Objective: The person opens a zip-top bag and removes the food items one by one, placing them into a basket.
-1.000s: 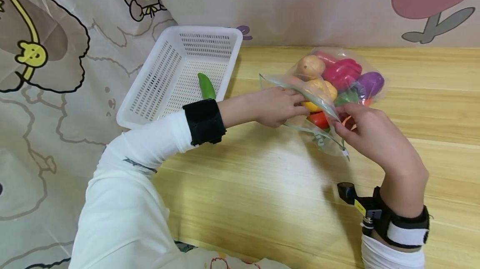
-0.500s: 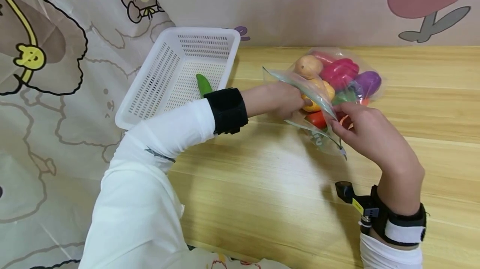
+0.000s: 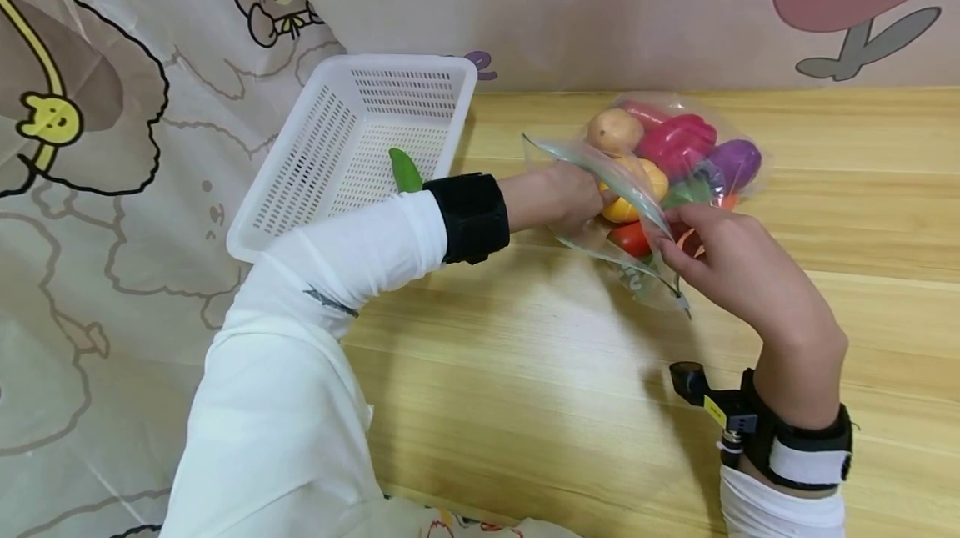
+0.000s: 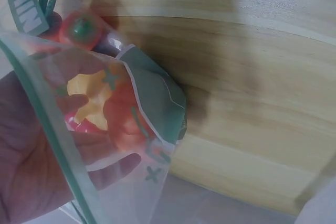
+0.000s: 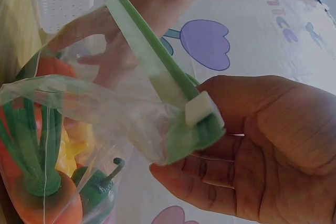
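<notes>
A clear zip bag (image 3: 600,167) full of toy vegetables lies at the back right. My left hand (image 3: 566,196) is inside its mouth, fingers spread towards an orange-yellow toy pumpkin (image 3: 637,188); the left wrist view shows the left hand (image 4: 31,171) through the plastic. My right hand (image 3: 738,263) pinches the bag's edge near the white slider (image 5: 199,109). Also in the bag are a tan potato-like piece (image 3: 615,132), a pink pepper (image 3: 678,144), a purple eggplant (image 3: 735,166), a red piece (image 3: 632,239) and a toy carrot (image 5: 60,203) with green tops.
A white slotted basket (image 3: 251,229) stands left of the bag, with a green pepper-like toy (image 3: 405,170) in it, partly covered by my left wrist. Patterned cloth (image 3: 600,12) hangs behind the wooden table (image 3: 510,404).
My left hand has reached further right into the bag's mouth, and its fingers have gone in behind the zip strip. The right hand keeps its pinch on the edge, almost unmoved.
</notes>
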A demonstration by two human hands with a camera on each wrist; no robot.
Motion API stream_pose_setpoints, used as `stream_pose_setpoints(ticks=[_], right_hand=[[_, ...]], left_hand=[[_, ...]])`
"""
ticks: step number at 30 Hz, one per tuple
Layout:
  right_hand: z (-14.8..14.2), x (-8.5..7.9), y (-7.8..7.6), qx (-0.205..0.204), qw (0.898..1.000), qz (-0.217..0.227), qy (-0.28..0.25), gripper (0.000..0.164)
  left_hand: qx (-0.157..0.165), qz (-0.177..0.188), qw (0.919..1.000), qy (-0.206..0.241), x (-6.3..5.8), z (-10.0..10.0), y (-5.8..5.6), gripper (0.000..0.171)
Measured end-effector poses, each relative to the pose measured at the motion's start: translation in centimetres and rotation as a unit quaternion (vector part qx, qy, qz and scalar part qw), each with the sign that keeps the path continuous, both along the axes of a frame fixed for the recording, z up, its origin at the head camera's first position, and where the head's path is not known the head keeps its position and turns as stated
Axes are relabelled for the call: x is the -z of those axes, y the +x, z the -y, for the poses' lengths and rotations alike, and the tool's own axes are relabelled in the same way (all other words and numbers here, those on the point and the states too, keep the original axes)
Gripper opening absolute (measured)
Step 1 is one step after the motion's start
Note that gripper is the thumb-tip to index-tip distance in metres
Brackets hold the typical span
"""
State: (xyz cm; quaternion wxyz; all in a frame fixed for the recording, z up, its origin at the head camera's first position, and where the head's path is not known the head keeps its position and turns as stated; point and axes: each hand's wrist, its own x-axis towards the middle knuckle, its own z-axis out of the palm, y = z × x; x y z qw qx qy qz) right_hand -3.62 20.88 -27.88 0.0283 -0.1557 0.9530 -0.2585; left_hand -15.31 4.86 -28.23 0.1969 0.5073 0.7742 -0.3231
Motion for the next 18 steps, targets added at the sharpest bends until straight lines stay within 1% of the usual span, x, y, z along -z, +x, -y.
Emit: stream_pose_setpoints(ticks=[6, 11, 14, 18], right_hand=[[0.0, 0.1, 0.0, -0.002, 1.0, -0.003, -0.001, 0.021], [0.0, 0.1, -0.1, -0.003, 1.0, -0.005, -0.003, 0.019], [0.1, 0.1, -0.1, -0.004, 1.0, -0.008, -0.005, 0.018], [0.0, 0.1, -0.1, -0.004, 1.0, -0.015, -0.005, 0.017]], left_hand=[[0.0, -0.019, 0.9998, 0.005, 0.3, -0.1, 0.0, 0.067], [-0.004, -0.038, 0.9993, -0.006, 0.8, -0.1, 0.0, 0.059], [0.012, -0.056, 0.9983, -0.011, 1.0, -0.1, 0.0, 0.054], [0.058, -0.097, 0.9935, -0.012, 1.3, -0.1, -0.1, 0.053]])
